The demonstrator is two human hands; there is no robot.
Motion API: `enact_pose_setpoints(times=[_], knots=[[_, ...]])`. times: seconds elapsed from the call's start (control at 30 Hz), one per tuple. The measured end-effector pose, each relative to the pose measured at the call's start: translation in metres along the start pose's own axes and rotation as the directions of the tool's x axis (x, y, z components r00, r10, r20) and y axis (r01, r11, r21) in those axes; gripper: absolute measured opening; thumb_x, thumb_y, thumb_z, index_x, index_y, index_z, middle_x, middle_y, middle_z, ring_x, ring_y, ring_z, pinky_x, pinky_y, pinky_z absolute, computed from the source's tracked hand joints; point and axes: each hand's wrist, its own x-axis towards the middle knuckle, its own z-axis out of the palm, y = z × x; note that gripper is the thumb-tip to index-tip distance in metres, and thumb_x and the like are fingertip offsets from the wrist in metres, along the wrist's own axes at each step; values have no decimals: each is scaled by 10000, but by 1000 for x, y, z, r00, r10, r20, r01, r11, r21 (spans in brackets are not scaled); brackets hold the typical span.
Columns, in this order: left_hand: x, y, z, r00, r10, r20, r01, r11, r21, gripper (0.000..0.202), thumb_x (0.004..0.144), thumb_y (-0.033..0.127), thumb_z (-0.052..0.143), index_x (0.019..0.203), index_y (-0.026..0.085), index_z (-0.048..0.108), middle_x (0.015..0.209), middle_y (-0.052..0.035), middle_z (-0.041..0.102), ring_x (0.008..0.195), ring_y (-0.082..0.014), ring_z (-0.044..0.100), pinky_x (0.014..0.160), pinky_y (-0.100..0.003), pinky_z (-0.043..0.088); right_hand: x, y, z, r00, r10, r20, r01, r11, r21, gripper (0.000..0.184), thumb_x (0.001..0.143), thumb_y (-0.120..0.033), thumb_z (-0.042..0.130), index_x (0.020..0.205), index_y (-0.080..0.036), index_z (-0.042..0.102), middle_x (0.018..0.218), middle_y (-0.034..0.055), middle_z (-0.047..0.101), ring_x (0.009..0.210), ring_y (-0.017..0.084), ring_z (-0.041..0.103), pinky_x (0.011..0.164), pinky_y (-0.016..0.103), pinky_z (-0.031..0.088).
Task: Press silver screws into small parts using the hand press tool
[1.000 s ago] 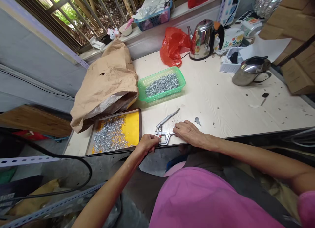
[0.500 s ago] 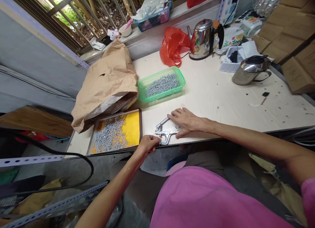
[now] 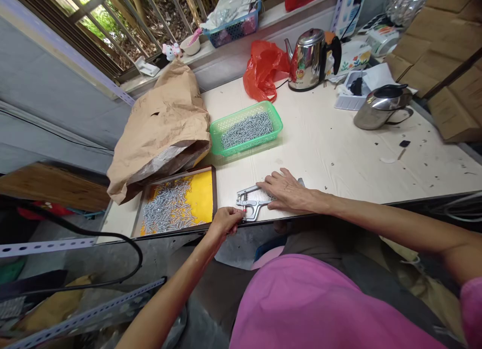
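A silver plier-like hand press (image 3: 257, 204) with a small coil spring lies on the table near its front edge. My right hand (image 3: 286, 189) is over its handles, fingers bent across the upper one and thumb by the lower. At the jaw end, the fingertips of my left hand (image 3: 228, 220) are pinched together against the tool. A tiny red part shows by those fingertips; what they hold is too small to make out. Left of the hand press, a shallow tray (image 3: 215, 188) with a yellow bottom holds many small metal pins (image 3: 167, 208).
Behind my hands stands a green plastic basket (image 3: 278, 124) of similar metal pieces. A large brown paper bag (image 3: 161, 118) leans over the tray. Farther back are a red plastic bag (image 3: 263, 70), a steel kettle (image 3: 307, 63) and a metal pot (image 3: 380, 110).
The hand press's upper handle has come down closer to the lower one under my right hand, whose fingers are more bent. My left hand stays at the jaw.
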Motion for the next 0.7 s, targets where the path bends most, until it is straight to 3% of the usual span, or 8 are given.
enact_pose_setpoints(times=[0.07, 0.1, 0.17, 0.23, 0.33, 0.43, 0.57, 0.7], knots=[[-7, 0, 2, 981, 146, -130, -116, 970, 211, 223, 855, 349, 590, 733, 163, 610, 553, 25, 523, 461, -102, 491, 465, -216, 352, -1, -4, -2, 1000, 9, 14, -9, 1000, 16, 512, 835, -334, 686, 1288, -159, 522, 1131, 137, 619, 1074, 296, 510, 945, 442, 279], [-10, 1, 4, 945, 265, -193, -190, 922, 337, 207, 867, 350, 581, 795, 165, 640, 643, -6, 582, 573, -134, 566, 540, -237, 417, -1, -5, -2, 1000, 11, 15, -11, 1000, 22, 516, 838, -320, 687, 1297, -160, 514, 1132, 137, 621, 1077, 293, 512, 947, 439, 278], [-13, 6, 10, 824, 522, -221, -334, 762, 555, 195, 870, 336, 593, 958, 176, 662, 885, -62, 656, 853, -206, 626, 723, -305, 492, -1, -6, 0, 1000, 12, 6, -12, 1000, 27, 561, 840, -306, 688, 1339, -162, 476, 1144, 140, 623, 1084, 289, 514, 951, 437, 278], [-9, 14, 17, 707, 698, -111, -463, 577, 673, 319, 842, 316, 645, 1130, 182, 619, 1149, -105, 635, 1092, -265, 570, 888, -384, 489, -1, -5, 4, 1000, 15, -11, -15, 1000, 24, 644, 839, -311, 687, 1397, -151, 409, 1165, 149, 619, 1092, 291, 511, 952, 440, 285], [8, 29, 25, 608, 785, 118, -605, 362, 709, 588, 777, 298, 727, 1306, 172, 502, 1378, -135, 521, 1277, -306, 446, 1038, -446, 421, -4, -2, 7, 999, 13, -32, -12, 1000, 26, 778, 836, -363, 681, 1463, -112, 294, 1203, 165, 600, 1113, 297, 497, 944, 433, 317], [25, 40, 25, 599, 765, 238, -644, 283, 711, 669, 779, 326, 723, 1363, 170, 438, 1335, -137, 546, 1220, -299, 491, 1013, -450, 440, -8, -1, 5, 996, 92, 7, -92, 996, 11, 779, 787, -439, 714, 1404, -99, 382, 1225, 187, 572, 1116, 321, 489, 902, 427, 366], [34, 45, 21, 601, 740, 302, -638, 215, 740, 663, 789, 386, 711, 1355, 151, 458, 1214, -131, 593, 1085, -288, 534, 926, -431, 472, -13, -3, 2, 985, 168, 45, -165, 985, -51, 501, 798, -454, 705, 1137, -102, 599, 1136, 184, 587, 1072, 333, 507, 874, 428, 394], [34, 45, 20, 604, 741, 294, -646, 239, 725, 514, 781, 403, 729, 1222, 185, 581, 1089, -90, 624, 1027, -267, 531, 861, -384, 475, -12, -6, 7, 990, 140, 34, -139, 989, -46, 313, 863, -357, 660, 1055, -110, 630, 1080, 163, 595, 1041, 290, 525, 855, 391, 403]])
